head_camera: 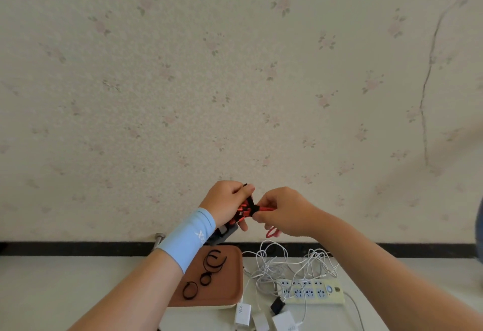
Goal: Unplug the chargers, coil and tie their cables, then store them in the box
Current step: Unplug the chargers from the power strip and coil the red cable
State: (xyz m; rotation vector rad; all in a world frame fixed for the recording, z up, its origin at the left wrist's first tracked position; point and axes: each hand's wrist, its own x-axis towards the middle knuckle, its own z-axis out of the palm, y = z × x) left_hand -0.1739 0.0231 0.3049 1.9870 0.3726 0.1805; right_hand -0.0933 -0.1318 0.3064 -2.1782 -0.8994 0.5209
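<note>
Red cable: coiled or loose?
Coiled: the red cable is bunched in loops, gripped by the left hand and right hand, with a black strap across its middle.

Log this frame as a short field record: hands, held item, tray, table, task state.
left hand: left hand grips coiled red cable, raised above the table
right hand: right hand pinches the same cable at the black strap wrapped round it
tray: brown rounded plastic tray holds loose black loop ties
table: tangled white cables, cream power strip, white charger bricks
task state: red cable being tied; white cables not yet coiled
</note>
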